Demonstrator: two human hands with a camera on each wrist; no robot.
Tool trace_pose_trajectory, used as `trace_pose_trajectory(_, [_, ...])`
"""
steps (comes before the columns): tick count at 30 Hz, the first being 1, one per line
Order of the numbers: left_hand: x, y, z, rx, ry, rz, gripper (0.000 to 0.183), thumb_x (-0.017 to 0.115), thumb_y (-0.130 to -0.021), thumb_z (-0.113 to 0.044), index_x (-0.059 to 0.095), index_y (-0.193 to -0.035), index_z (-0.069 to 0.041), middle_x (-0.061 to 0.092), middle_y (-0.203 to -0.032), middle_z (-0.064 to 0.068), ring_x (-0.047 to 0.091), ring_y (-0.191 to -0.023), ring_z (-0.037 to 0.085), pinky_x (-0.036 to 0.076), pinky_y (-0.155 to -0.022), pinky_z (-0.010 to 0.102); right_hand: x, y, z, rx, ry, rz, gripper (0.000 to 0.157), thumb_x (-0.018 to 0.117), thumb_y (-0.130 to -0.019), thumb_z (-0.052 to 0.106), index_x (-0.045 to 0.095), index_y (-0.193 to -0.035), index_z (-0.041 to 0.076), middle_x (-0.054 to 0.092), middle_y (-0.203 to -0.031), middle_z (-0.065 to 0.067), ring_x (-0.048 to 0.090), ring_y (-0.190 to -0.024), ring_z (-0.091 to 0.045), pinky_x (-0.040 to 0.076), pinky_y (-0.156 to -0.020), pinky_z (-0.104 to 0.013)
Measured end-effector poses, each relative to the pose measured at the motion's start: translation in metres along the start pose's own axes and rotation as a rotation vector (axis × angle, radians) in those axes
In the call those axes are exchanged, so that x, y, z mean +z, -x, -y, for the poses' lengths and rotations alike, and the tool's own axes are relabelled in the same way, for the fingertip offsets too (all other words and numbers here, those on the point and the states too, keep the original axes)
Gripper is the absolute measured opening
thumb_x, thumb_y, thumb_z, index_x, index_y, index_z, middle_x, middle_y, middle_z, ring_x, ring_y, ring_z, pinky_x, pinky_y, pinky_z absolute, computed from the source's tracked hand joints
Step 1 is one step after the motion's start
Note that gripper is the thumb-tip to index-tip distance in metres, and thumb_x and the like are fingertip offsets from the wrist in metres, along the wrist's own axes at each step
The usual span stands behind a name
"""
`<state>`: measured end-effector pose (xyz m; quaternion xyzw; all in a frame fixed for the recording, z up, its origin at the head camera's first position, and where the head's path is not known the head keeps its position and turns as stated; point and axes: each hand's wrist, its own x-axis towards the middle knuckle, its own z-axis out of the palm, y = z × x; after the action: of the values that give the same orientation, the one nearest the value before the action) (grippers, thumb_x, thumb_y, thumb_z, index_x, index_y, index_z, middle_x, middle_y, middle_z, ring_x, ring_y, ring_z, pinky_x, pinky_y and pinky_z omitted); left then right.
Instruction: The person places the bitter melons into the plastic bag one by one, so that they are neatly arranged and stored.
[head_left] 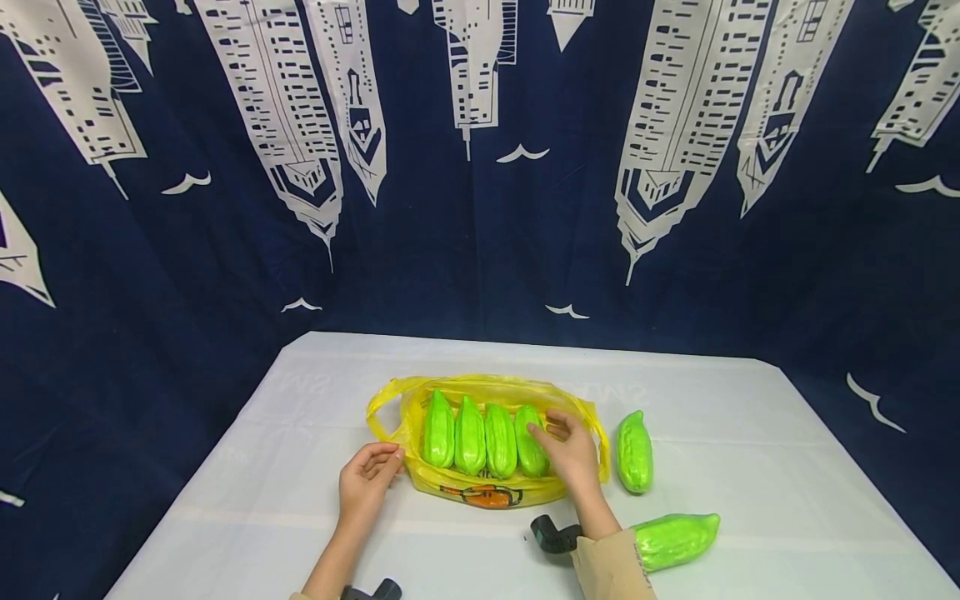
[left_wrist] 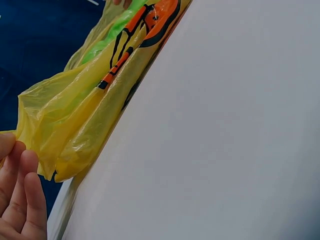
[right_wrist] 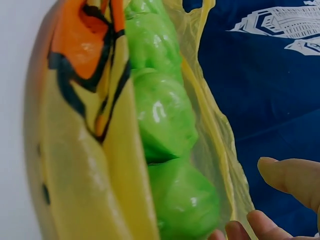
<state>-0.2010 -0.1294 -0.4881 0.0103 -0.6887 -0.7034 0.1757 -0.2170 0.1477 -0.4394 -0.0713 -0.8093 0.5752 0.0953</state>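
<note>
A yellow plastic bag [head_left: 502, 497] with an orange and black print lies on the table with its mouth spread open. Inside it several green bitter melons [head_left: 470, 437] lie side by side. My left hand [head_left: 369, 479] pinches the bag's left edge between thumb and finger, and in the left wrist view the thin film [left_wrist: 55, 120] runs taut from those fingertips. Over the bag's right end is my right hand [head_left: 570, 450], beside the rightmost bitter melon [head_left: 529, 442]. The right wrist view shows its thumb [right_wrist: 285, 175] spread away from the fingers, with nothing gripped.
Outside the bag, one bitter melon [head_left: 634, 454] lies to its right. Another bitter melon [head_left: 678, 540] lies nearer, partly behind the right sleeve [head_left: 611, 567]. The white table [head_left: 750, 433] ends at a dark blue curtain [head_left: 480, 250] with printed white buildings.
</note>
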Motion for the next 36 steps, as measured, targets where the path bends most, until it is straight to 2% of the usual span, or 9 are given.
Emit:
trace_pose_trajectory(21, [0.001,0.000,0.000,-0.005,0.000,0.003,0.021,0.071,-0.083,-0.004,0.063,-0.097,0.009,0.065,-0.082,0.015,0.064,-0.064,0.018,0.051,-0.053,0.022,-0.015,0.005,0.026,-0.077,-0.048,-0.039,0.046,0.070,-0.085,0.018,0.055,-0.123,-0.002,0.057,-0.123,-0.019,0.056,-0.110,-0.033,0.048,-0.090,-0.043])
trace_pose_trajectory(29, [0.001,0.000,0.000,-0.008,0.003,-0.003,0.020,0.070,-0.083,-0.002,0.062,-0.097,0.010,0.065,-0.081,0.014,0.064,-0.063,0.017,0.051,-0.052,0.022,-0.024,0.012,0.039,-0.106,-0.080,-0.033,0.047,0.070,-0.086,0.021,0.054,-0.125,0.000,0.055,-0.125,-0.018,0.054,-0.113,-0.032,0.047,-0.091,-0.045])
trace_pose_trajectory(32, [0.001,0.000,0.000,-0.006,0.006,-0.004,0.019,0.070,-0.083,-0.002,0.062,-0.097,0.010,0.065,-0.080,0.013,0.064,-0.063,0.017,0.051,-0.052,0.022,-0.027,0.014,0.044,-0.113,-0.104,-0.037,0.046,0.070,-0.086,0.020,0.054,-0.125,0.000,0.055,-0.125,-0.018,0.055,-0.112,-0.032,0.047,-0.091,-0.040])
trace_pose_trajectory(36, [0.001,0.000,-0.001,-0.003,0.010,-0.006,0.019,0.070,-0.083,-0.002,0.063,-0.096,0.010,0.065,-0.080,0.013,0.064,-0.063,0.017,0.052,-0.053,0.022,-0.033,0.016,0.049,-0.105,-0.129,-0.055,0.043,0.069,-0.086,0.016,0.054,-0.124,0.000,0.056,-0.124,-0.016,0.056,-0.110,-0.028,0.049,-0.084,-0.024])
